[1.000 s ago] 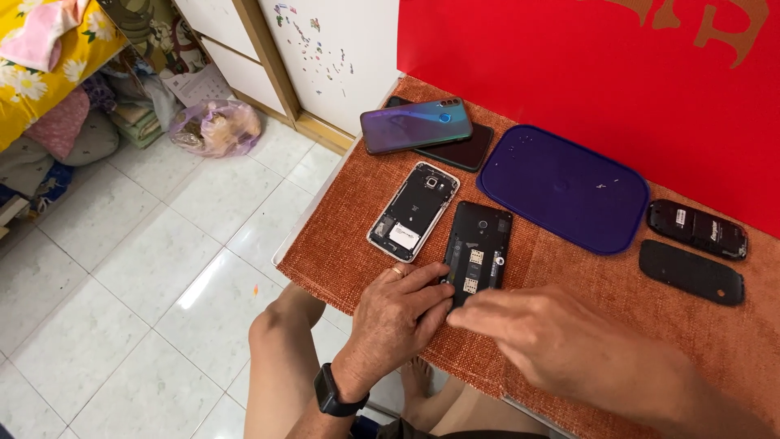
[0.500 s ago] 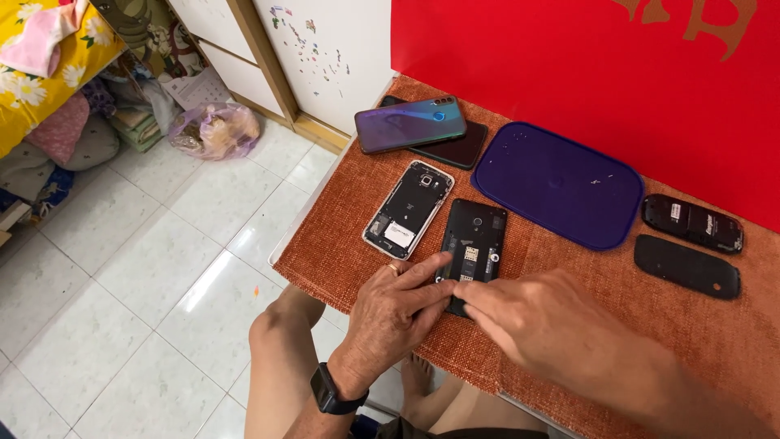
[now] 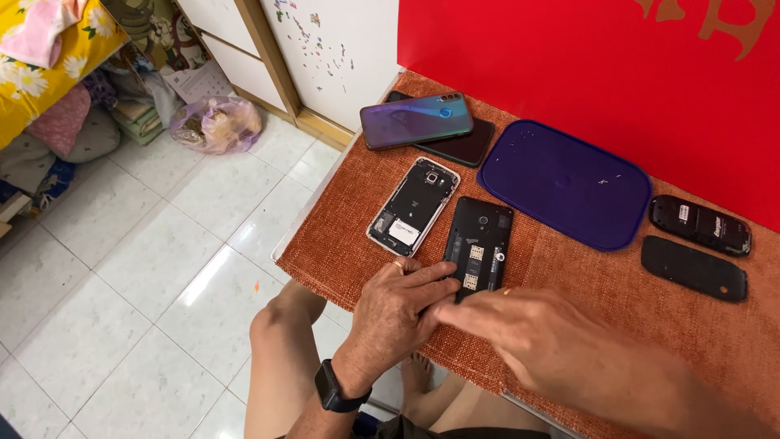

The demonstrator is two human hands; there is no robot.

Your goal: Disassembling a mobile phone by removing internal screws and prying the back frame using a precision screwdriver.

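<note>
While both hands met at the near end of the opened black phone (image 3: 477, 245), the left hand (image 3: 396, 313) lay flat on the orange-brown cloth (image 3: 341, 244) with its fingers (image 3: 435, 276) stretched forward and pressed against the phone's lower left corner, holding nothing. A ring showed on one finger and a dark watch (image 3: 335, 388) sat on that wrist. The right hand (image 3: 540, 337) came in from the other side, palm down, its fingertips (image 3: 449, 309) drawn together and resting on the phone's bottom edge; whether they pinched anything small I could not tell, since the tips covered that spot.

The black phone lay face down without its back cover, its card slots and inner frame exposed, lengthwise away from the person. Just beside it on the left lay a white-rimmed phone (image 3: 413, 206), also open at the back, tilted slightly and not touching it. Beyond the black phone, farther from the person, a blue-purple phone (image 3: 416, 120) rested across a darker phone (image 3: 463, 146) underneath. To the right of the black phone, and near it, sat a dark purple rounded lid (image 3: 566, 184). Well apart from the black phone, at the far right, lay a small black handset (image 3: 699, 225) with its back open and, nearer the person, its separate black cover (image 3: 693, 267).

Behind all of this stood a red wall panel (image 3: 569, 57). To the left of the cloth was a pale tiled floor (image 3: 122, 268), with a plastic bag (image 3: 215, 123) by a white cabinet (image 3: 325, 49).
</note>
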